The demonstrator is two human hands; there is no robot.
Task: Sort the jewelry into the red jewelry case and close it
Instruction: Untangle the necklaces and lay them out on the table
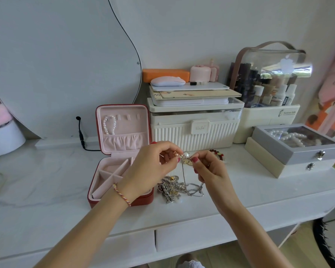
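The red jewelry case (97, 192) stands open on the white vanity, its pink lid upright with a pearl bracelet (109, 125) hanging on a hook. Its divided pink tray is partly hidden behind my left hand (153, 163). Both hands are raised just right of the case. My left hand and my right hand (209, 169) each pinch one end of a thin silver necklace with pearl and charms (186, 158). Its chain hangs down to a tangled pile of silver jewelry (174, 187) on the table. A dark red bead bracelet (218, 153) lies behind my right hand.
A cream ribbed storage box (193, 128) stands behind the hands, stacked with trays and a mouse. A grey pearl box on a cream box (290, 151) sits at the right, a clear cosmetics organiser (269, 84) behind it. A mirror and black cable (81, 138) are at left.
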